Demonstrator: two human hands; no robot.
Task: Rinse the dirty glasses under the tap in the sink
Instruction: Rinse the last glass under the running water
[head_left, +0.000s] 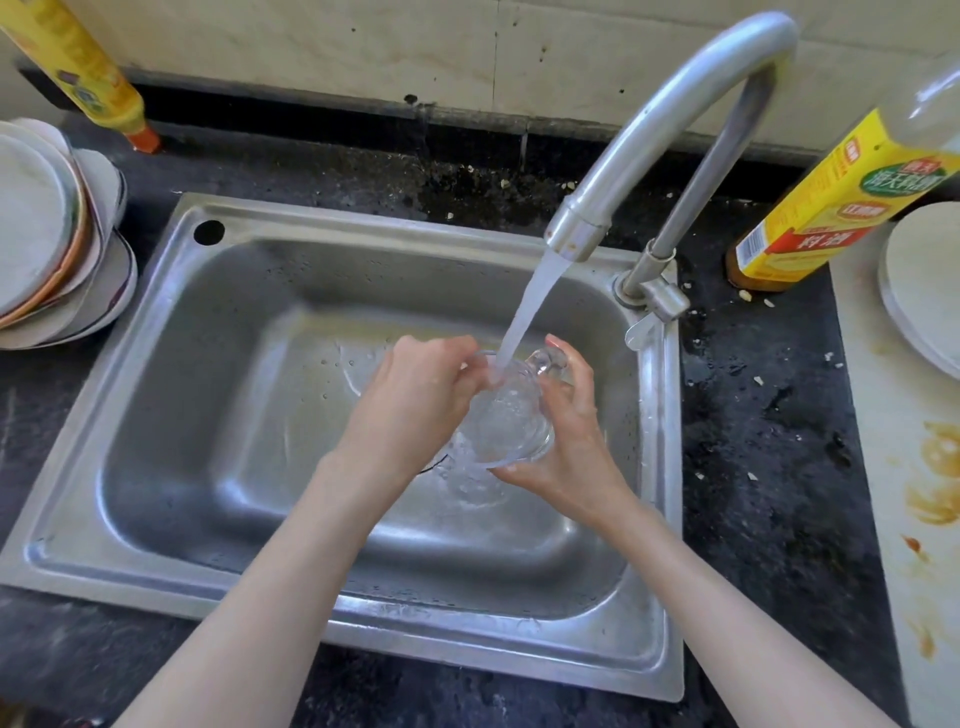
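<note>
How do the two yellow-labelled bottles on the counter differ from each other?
The bottle at back left stands behind the stack of plates, left of the sink; its orange foot shows. The bottle at right stands beside the tap, looks larger in the view, and has a clear upper part and a red band with a barcode. Both carry yellow labels and run out of the picture at the top.

Two bare forearms enter from the bottom edge of the frame, one from the lower left and one from the lower right, and both end in bare hands near the centre. The left hand (415, 384) and right hand (563, 441) show no gloves, rings, or watch. No sleeve reaches into view; fingernails look short and unpainted.
</note>
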